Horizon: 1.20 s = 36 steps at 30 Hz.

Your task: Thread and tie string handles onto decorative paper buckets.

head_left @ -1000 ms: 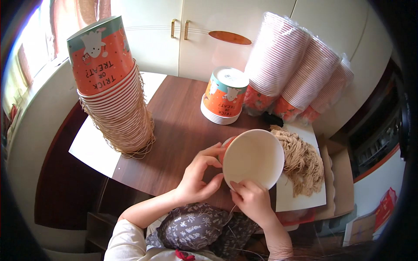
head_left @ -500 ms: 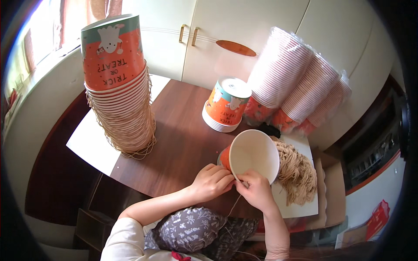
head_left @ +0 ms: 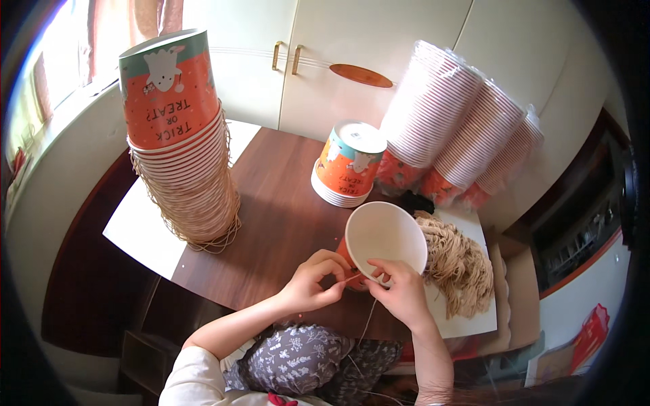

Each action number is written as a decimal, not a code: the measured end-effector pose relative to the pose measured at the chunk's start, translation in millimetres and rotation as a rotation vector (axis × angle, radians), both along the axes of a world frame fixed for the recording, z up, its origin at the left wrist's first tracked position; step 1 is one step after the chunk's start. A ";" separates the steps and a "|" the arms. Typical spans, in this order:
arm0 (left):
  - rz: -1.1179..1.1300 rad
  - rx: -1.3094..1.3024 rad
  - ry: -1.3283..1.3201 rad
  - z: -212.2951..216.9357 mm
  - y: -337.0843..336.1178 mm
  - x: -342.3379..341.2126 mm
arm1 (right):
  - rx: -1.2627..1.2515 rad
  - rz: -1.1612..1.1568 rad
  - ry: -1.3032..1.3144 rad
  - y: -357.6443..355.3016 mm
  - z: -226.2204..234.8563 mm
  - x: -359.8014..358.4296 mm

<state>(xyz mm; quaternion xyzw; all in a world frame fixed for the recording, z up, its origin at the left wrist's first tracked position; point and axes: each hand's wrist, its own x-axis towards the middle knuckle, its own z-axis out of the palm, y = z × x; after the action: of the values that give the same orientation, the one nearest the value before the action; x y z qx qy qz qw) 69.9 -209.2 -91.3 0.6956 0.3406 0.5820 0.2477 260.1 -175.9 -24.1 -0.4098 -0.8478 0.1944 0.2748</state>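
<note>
Left hand (head_left: 317, 283): thumb and index pinched on thin string (head_left: 370, 318) beside orange paper cup (head_left: 387, 237). Right hand (head_left: 398, 291): fingers gripping cup's near rim, string hanging below. Cup mouth up, near table's (head_left: 271, 203) front edge, right half. Tan string bundle (head_left: 462, 271) by right edge; inverted cup stack (head_left: 189, 172) toward left edge.

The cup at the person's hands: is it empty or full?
It looks empty: the cup shows only bare, pale inside within its rim.

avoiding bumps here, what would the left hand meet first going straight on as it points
The left hand would likely meet the cup first, on its orange outer side, though depth is unclear.
</note>
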 end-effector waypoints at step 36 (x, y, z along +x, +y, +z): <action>-0.272 -0.354 -0.267 19.4 -3.5 12.7 | -0.583 -0.016 0.907 -77.7 -67.7 1.1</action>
<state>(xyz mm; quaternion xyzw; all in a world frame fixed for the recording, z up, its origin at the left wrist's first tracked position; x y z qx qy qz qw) 82.7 -212.6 -71.8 0.5977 0.3048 0.5614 0.4845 261.2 -253.6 -91.7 -0.3506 -0.5519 0.5769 0.4896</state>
